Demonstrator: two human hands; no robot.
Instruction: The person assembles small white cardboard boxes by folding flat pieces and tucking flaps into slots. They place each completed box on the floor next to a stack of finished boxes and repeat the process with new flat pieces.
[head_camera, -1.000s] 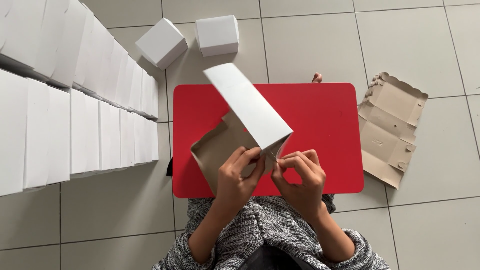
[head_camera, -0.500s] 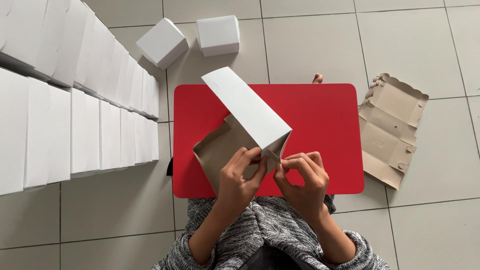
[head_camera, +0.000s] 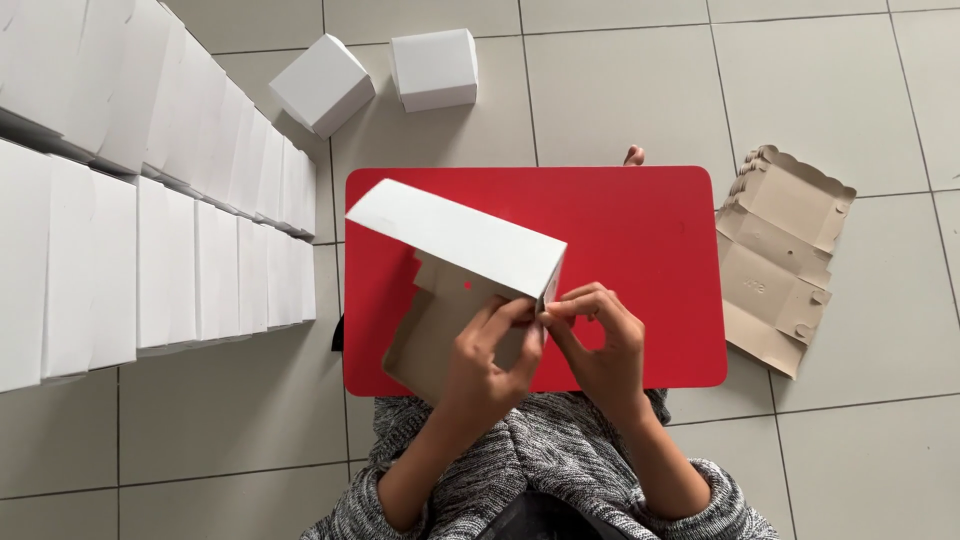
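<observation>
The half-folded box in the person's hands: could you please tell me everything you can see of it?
The half-folded box looks like thin cardboard, white outside and grey-brown inside. One long white panel is raised and tilted; a brown panel with notched tabs and a small hole lies beneath it. It sits over the left half of the red mat. The left hand and right hand pinch its near corner.

**Home floor turned box-folding spot**

A tiled floor (head_camera: 620, 80) serves as the workspace: rows of folded white boxes (head_camera: 150, 220) line one side, a red mat (head_camera: 640, 240) lies in the middle, and flat cardboard blanks (head_camera: 780, 255) wait beside it.
</observation>
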